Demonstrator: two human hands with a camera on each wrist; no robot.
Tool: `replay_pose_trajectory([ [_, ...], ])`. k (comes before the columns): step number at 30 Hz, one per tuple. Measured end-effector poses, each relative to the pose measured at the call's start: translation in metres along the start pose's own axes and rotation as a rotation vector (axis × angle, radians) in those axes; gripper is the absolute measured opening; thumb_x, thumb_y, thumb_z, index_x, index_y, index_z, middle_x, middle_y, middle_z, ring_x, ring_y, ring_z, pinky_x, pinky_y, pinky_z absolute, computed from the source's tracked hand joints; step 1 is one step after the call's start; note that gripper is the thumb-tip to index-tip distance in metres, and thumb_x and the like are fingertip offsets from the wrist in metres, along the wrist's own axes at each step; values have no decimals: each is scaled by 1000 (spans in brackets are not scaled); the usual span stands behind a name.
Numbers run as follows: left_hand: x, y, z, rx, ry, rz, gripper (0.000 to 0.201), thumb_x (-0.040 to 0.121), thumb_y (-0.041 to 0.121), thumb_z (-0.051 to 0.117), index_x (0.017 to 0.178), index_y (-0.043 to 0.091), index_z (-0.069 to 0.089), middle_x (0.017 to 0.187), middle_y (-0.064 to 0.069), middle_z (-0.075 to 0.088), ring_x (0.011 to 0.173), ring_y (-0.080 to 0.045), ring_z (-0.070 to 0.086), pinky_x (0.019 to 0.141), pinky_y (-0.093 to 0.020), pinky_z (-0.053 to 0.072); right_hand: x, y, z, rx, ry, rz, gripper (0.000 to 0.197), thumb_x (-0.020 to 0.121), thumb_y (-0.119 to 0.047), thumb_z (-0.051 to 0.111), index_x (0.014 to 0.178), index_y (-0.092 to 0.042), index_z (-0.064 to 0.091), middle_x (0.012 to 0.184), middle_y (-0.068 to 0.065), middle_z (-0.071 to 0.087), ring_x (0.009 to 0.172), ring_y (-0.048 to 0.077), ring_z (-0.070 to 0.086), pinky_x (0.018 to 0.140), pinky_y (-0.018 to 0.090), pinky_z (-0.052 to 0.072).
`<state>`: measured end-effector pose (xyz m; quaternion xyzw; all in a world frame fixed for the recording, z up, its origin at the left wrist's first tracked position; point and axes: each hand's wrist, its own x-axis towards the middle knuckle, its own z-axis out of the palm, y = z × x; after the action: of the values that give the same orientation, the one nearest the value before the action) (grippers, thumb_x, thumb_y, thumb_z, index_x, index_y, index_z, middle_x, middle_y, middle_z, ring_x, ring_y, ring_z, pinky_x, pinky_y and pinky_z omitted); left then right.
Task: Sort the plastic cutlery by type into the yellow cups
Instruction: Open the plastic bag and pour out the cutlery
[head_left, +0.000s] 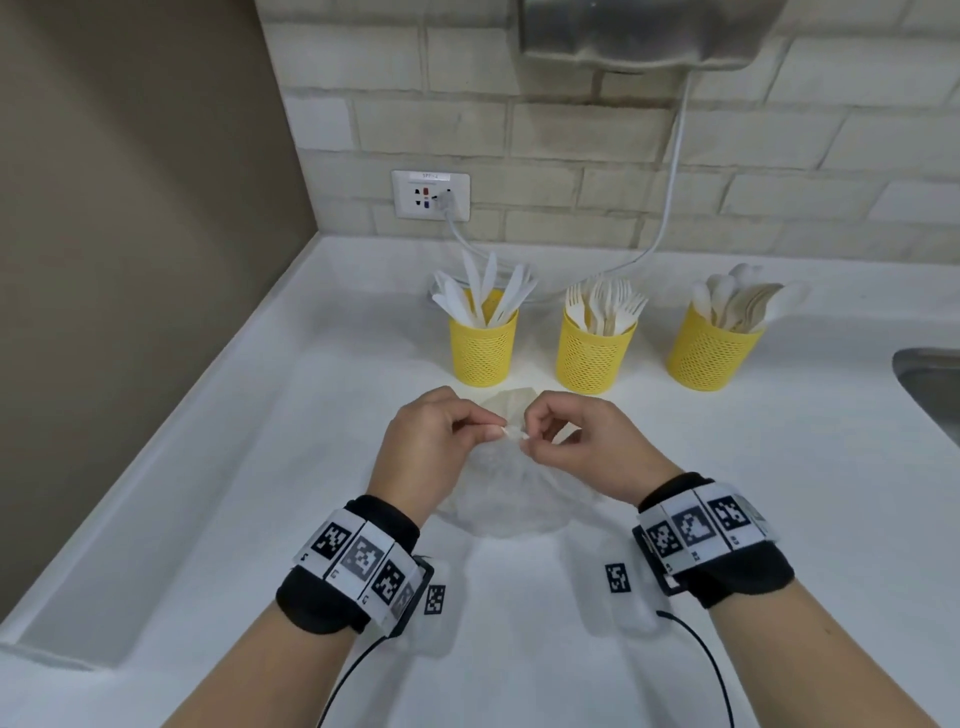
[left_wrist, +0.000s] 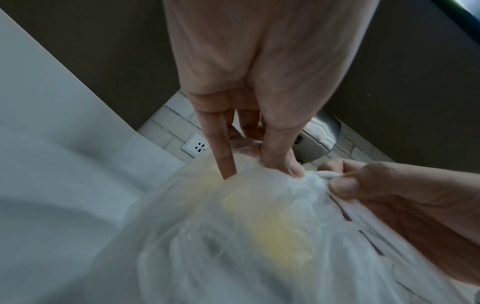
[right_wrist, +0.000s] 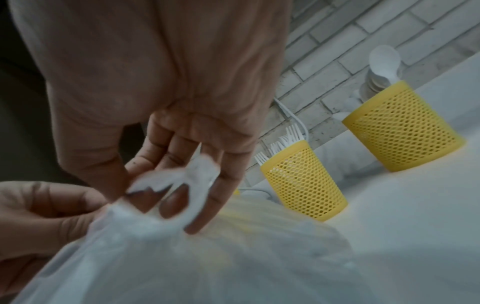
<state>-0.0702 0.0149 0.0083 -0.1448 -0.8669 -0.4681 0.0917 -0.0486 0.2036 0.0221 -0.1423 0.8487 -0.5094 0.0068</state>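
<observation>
Three yellow mesh cups stand in a row near the back wall: the left cup (head_left: 483, 345) holds white knives, the middle cup (head_left: 595, 353) forks, the right cup (head_left: 714, 348) spoons. In front of them a clear plastic bag (head_left: 511, 499) lies on the white counter. My left hand (head_left: 496, 427) and right hand (head_left: 525, 440) both pinch its twisted top, fingertips almost touching. The left wrist view shows my left hand (left_wrist: 262, 166) pressing into the bag (left_wrist: 259, 246). In the right wrist view the right hand (right_wrist: 179, 191) grips the bag's white tail (right_wrist: 197, 170). What is inside the bag is blurred.
A steel sink (head_left: 930, 384) cuts into the counter at the right edge. On the brick wall behind are an outlet (head_left: 430, 195), a white cable (head_left: 670, 197) and a metal appliance (head_left: 649, 31). A brown side wall borders the counter's raised left lip (head_left: 171, 415).
</observation>
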Motion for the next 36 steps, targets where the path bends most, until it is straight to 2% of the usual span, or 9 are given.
replay_pose_trajectory([
  [4, 1, 3, 1, 17, -27, 23, 6, 82, 20, 74, 87, 22, 77, 72, 13, 53, 71, 0, 52, 65, -6, 37, -2, 5, 0, 200, 113, 33, 13, 83, -10, 72, 80, -12, 59, 74, -8, 59, 68, 9, 54, 67, 17, 45],
  [10, 1, 3, 0, 45, -29, 22, 3, 82, 21, 74, 84, 20, 76, 73, 9, 56, 69, -4, 51, 65, -10, 39, 2, 4, 6, -15, 145, 38, 10, 84, -22, 71, 80, -16, 64, 71, -10, 61, 66, 10, 54, 68, 22, 47],
  [14, 2, 5, 1, 80, 0, 20, 4, 82, 20, 73, 83, 18, 76, 70, 12, 52, 67, -3, 51, 64, -13, 40, 2, -3, 1, 361, -5, 132, 9, 91, -14, 62, 83, -11, 57, 71, -10, 54, 65, 9, 48, 61, 12, 40],
  [19, 4, 9, 2, 116, 1, 32, 4, 84, 19, 71, 84, 18, 75, 72, 13, 52, 69, -4, 53, 67, -20, 45, 6, -5, 1, 692, -83, 305, 9, 78, -21, 53, 83, -16, 59, 76, -6, 59, 72, 12, 54, 69, 26, 40],
  [22, 3, 9, 2, 131, 4, 27, 5, 85, 20, 70, 85, 17, 74, 72, 14, 50, 70, -1, 53, 67, -15, 43, 6, -15, 1, 447, -69, 369, 26, 88, -35, 54, 71, -17, 63, 73, -5, 55, 71, 14, 50, 71, 26, 37],
  [24, 2, 8, 2, 139, 13, 34, 5, 85, 20, 71, 84, 16, 72, 70, 15, 48, 68, 4, 52, 62, -8, 37, 8, -19, -1, 138, -73, 267, 52, 92, -44, 55, 73, 4, 54, 79, 5, 43, 72, 15, 41, 66, 21, 33],
  [28, 2, 8, 1, 125, 17, 35, 4, 85, 21, 70, 84, 17, 72, 71, 17, 48, 69, 6, 52, 63, -7, 38, 9, -22, -4, 166, 65, 175, 48, 84, -36, 70, 64, 0, 45, 77, 6, 42, 67, 14, 42, 62, 15, 33],
  [32, 3, 7, -4, 158, -11, 8, 4, 89, 21, 64, 88, 20, 69, 80, 12, 54, 73, -1, 52, 70, -19, 43, 12, -21, -11, 520, 294, 258, 64, 93, -57, 41, 49, -12, 44, 60, 6, 49, 60, 23, 45, 65, 24, 38],
  [36, -1, 5, -8, 135, -72, 13, 6, 89, 26, 63, 89, 23, 68, 83, 9, 55, 74, -4, 51, 72, -19, 43, 12, -7, -16, 378, 259, 266, 27, 98, -13, 43, 82, -15, 64, 39, -5, 38, 43, 14, 36, 50, 25, 35],
])
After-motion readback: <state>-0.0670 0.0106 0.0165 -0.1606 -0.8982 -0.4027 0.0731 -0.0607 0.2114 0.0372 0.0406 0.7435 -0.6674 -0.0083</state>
